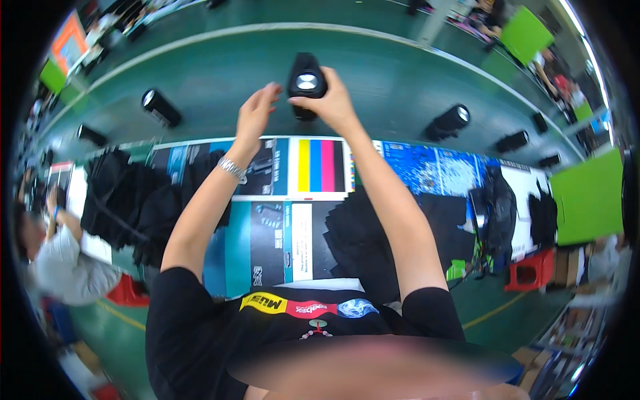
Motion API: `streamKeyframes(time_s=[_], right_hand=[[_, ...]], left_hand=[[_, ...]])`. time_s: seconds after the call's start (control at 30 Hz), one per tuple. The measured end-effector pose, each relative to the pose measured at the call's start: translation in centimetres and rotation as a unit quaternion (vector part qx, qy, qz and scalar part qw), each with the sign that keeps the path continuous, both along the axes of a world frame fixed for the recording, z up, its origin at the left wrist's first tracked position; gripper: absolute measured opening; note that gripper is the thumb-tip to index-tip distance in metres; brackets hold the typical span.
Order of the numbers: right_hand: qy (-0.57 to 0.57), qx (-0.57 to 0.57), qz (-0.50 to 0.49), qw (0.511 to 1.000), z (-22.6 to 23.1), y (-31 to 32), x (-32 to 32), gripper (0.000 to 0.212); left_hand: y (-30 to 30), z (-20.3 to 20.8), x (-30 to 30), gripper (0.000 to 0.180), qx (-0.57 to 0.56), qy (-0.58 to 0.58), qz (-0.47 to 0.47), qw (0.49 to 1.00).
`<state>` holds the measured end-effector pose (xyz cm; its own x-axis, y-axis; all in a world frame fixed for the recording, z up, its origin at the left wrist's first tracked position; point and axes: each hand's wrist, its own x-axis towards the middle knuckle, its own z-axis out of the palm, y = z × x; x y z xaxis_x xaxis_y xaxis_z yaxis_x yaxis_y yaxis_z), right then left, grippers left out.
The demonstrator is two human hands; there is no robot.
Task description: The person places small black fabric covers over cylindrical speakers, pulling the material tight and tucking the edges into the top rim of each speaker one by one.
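Observation:
A black cylinder-shaped speaker [305, 65] with a shiny silver round end stands on the green work surface [220, 80], straight ahead of me. My right hand [337, 105] grips it from the right, thumb across the near side and fingers behind. Just left of the speaker, my left hand [253, 115] is raised and apart from it, fingers stretched out and holding nothing. A metal watch [231, 169] sits on my left wrist. The speaker's lower part is partly hidden by my right thumb.
More black speakers [161, 108] lie along the green surface on both sides. Nearer are printed sheets [267, 233], piles of black cloth-like pieces [120, 200] and a green panel [587, 200]. A person in grey [73, 267] sits at left; a red stool [530, 270] stands at right.

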<state>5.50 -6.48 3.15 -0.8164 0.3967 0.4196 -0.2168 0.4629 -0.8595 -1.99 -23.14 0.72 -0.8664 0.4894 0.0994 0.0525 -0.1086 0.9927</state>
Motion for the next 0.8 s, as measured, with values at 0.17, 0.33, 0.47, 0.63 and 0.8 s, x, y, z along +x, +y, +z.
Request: streamKeyframes(time_s=[0.17, 0.33, 0.47, 0.63, 0.8], right_hand=[[-0.027, -0.066, -0.005, 0.997, -2.7, 1.4, 0.9, 0.082], [-0.025, -0.129, 0.004, 0.991, -1.6, 0.5, 2.0, 0.083], [-0.024, -0.096, -0.025, 0.995, -2.8, 2.5, 2.4, 0.081], [-0.015, -0.072, -0.032, 0.997, -2.2, 2.3, 2.9, 0.092], [-0.054, -0.038, -0.033, 0.997, -2.4, 3.5, 3.2, 0.103]], left_hand=[[3.3, 3.8, -0.7, 0.032, 0.007, 0.152, -0.022, 0.988], [6.1, 3.4, -3.6, 0.027, -0.074, 0.224, -0.101, 0.967], [8.7, 4.0, -4.4, 0.035, -0.237, 0.222, -0.198, 0.925], [8.1, 8.0, -4.4, 0.034, -0.322, 0.075, -0.291, 0.898], [9.8, 8.7, -4.6, 0.031, -0.363, 0.029, -0.341, 0.866]])
